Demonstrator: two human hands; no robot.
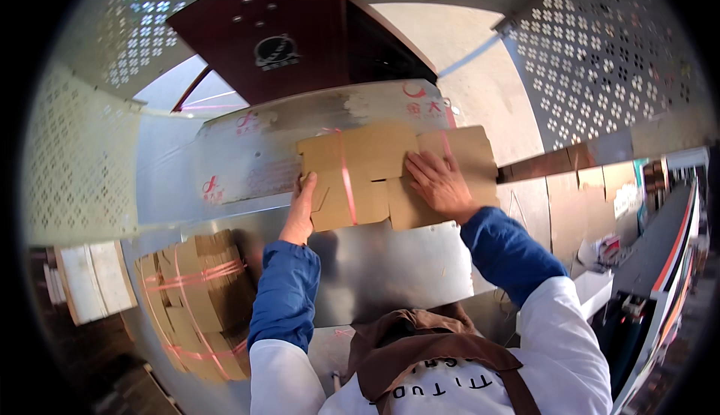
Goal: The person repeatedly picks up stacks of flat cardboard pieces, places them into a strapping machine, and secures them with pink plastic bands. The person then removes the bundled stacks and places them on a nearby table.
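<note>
A bundle of flat brown cardboard box blanks [367,152] lies in front of me, with pink straps [346,175] running across it. Its left end is gripped by my left hand [301,209], thumb along the edge and the other fingers mostly hidden. My right hand [439,182] rests flat on top of the bundle, right of the middle, its fingers stretched out. Beneath and behind the cardboard is a pale worn sheet [247,156] with red print.
A dark red machine panel [277,40] rises at the far side. Perforated metal screens [600,62] flank it. At lower left stands a larger strapped cardboard bundle [199,306]. A shiny metal surface [390,265] is nearest me. Cardboard sheets [570,212] stand at right.
</note>
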